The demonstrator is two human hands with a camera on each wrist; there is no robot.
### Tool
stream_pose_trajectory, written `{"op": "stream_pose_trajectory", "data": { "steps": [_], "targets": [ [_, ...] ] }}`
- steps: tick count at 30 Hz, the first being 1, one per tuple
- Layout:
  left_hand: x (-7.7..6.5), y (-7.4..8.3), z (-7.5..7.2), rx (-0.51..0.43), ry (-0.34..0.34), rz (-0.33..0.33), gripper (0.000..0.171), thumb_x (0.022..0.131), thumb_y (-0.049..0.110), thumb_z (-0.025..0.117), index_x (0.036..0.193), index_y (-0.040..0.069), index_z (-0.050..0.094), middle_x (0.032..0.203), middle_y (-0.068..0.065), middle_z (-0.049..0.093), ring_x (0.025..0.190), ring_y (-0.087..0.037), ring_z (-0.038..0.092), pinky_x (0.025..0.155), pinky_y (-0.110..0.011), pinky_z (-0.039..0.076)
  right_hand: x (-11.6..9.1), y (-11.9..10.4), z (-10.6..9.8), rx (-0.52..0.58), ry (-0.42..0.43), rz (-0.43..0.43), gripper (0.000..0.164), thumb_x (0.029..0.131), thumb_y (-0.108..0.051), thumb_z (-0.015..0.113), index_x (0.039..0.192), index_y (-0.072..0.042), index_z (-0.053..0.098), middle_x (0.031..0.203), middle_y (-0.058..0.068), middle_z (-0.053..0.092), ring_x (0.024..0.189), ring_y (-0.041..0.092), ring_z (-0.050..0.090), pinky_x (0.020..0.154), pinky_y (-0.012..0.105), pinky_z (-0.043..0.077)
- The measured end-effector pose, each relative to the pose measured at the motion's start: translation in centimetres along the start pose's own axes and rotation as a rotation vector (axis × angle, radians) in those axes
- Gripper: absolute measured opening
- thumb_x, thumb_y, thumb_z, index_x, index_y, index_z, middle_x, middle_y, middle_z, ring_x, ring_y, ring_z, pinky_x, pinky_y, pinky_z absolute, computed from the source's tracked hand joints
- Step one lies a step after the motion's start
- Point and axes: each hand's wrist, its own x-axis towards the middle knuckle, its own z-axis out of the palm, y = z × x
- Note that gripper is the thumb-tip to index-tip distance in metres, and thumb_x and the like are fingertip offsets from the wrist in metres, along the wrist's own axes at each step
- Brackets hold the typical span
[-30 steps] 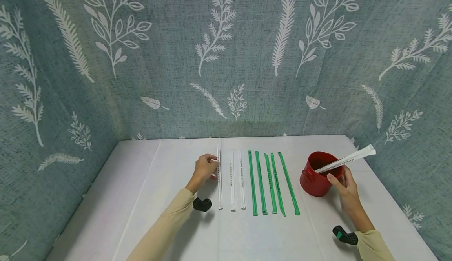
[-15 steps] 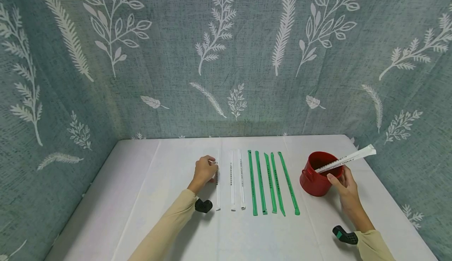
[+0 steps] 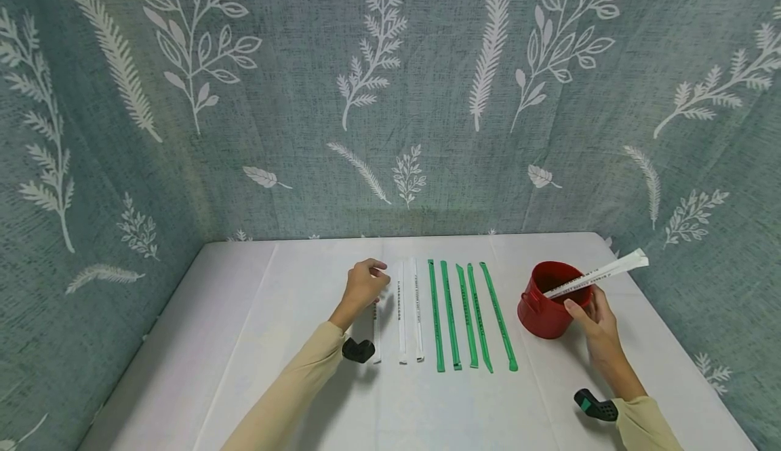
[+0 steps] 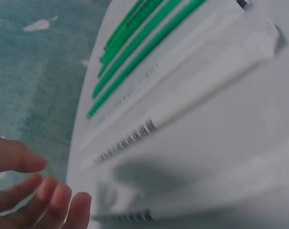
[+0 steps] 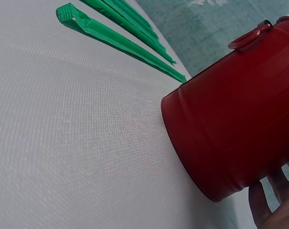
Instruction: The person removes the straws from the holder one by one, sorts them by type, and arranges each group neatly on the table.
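My left hand [image 3: 365, 285] hovers above the leftmost white paper-wrapped straw [image 3: 376, 342], its fingers loosely bent with nothing between them. The left wrist view shows the fingertips [image 4: 78, 207] apart over the table, with that straw blurred below. Two more white wrapped straws [image 3: 401, 336] lie side by side just to the right. At the right, my right hand [image 3: 601, 336] grips the side of a small red metal bucket [image 3: 543, 315], thumb near the rim and fingers on the far side. White wrapped straws [image 3: 616, 266] lean out of the bucket toward the right.
Several green wrapped straws [image 3: 450, 319] lie in a row between the white straws and the bucket. A white cloth covers the table [image 3: 256, 349]. Patterned grey-green fabric [image 3: 293, 98] stands behind and at both sides. A ring handle [image 5: 249, 38] sticks out from the bucket.
The leftmost white straw shifted slightly left in my left hand, then was let go. That hand has since risen and moved right. My right hand and the bucket stay in place.
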Motion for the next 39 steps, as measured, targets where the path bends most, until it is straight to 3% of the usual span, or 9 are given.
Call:
{"op": "stream_pose_trajectory", "data": {
  "steps": [4, 15, 25, 39],
  "targets": [
    [0.0, 1.1, 0.3, -0.019, -0.025, 0.042, 0.029, 0.086, 0.008, 0.062, 0.113, -0.001, 0.064, 0.091, -0.011, 0.062, 0.062, -0.023, 0.059, 0.05, -0.036, 0.055, 0.0, -0.1, 0.0, -0.012, -0.003, 0.021, 0.066, 0.094, -0.01, 0.055, 0.15, -0.014, 0.021, 0.149, 0.005, 0.029, 0.134, 0.013, 0.027, 0.098, 0.009, 0.034],
    [-0.6, 5.2, 2.1, -0.085, -0.079, 0.107, 0.02, 0.088, 0.01, 0.064, 0.107, 0.006, 0.066, 0.091, -0.008, 0.061, 0.078, -0.019, 0.06, 0.054, -0.031, 0.055, -0.1, -0.1, 0.0, -0.019, 0.002, 0.031, 0.066, 0.094, -0.011, 0.055, 0.15, -0.014, 0.021, 0.149, 0.006, 0.029, 0.135, 0.013, 0.027, 0.098, 0.009, 0.034],
    [-0.9, 8.3, 3.7, -0.167, -0.143, 0.192, 0.018, 0.089, 0.008, 0.061, 0.106, 0.007, 0.066, 0.091, -0.007, 0.062, 0.078, -0.018, 0.061, 0.061, -0.044, 0.057, 0.0, -0.1, -0.1, -0.037, 0.003, 0.04, 0.066, 0.094, -0.011, 0.055, 0.151, -0.015, 0.02, 0.15, 0.007, 0.028, 0.136, 0.016, 0.026, 0.096, 0.009, 0.036],
    [-1.3, 11.9, 6.0, -0.248, -0.209, 0.246, 0.016, 0.09, 0.012, 0.062, 0.106, 0.011, 0.067, 0.091, -0.002, 0.061, 0.078, -0.013, 0.06, 0.058, -0.03, 0.055, 0.1, 0.2, -0.1, -0.035, 0.0, 0.026, 0.066, 0.094, -0.011, 0.056, 0.15, -0.015, 0.021, 0.148, 0.003, 0.031, 0.132, 0.012, 0.03, 0.094, 0.008, 0.037]
  ]
}}
